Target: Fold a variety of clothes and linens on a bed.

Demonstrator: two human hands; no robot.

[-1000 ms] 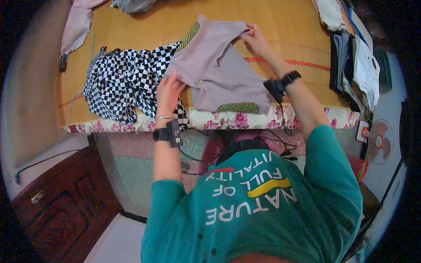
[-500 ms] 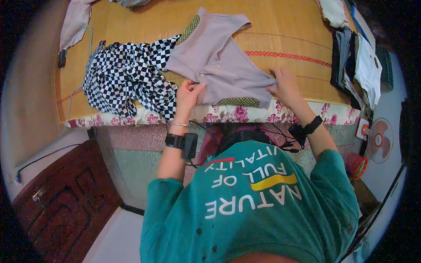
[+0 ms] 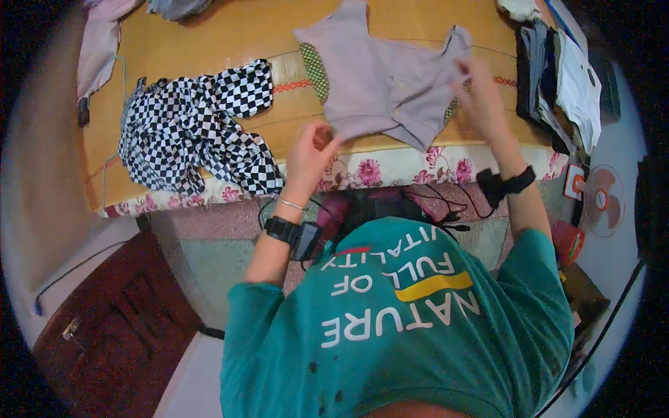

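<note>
Your left hand point(image 3: 310, 150) pinches the near hem of the pale lilac cotton top point(image 3: 380, 87); your right hand point(image 3: 481, 90) grips its three-o'clock edge, likely to keep it taut over the yellow woven mat point(image 3: 230, 35). At nine o'clock lies a black-and-white checkered garment point(image 3: 191, 125); at two o'clock, folded grey and white clothes point(image 3: 557, 76).

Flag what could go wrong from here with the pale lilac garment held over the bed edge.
1. The pale lilac cotton garment is gripped only at two edges by the left hand and right hand; its bunched middle may fold unevenly.
2. It lies near the floral-trimmed bed edge and could slide off.
3. The black-and-white checkered cloth lies close and might get caught.
</note>
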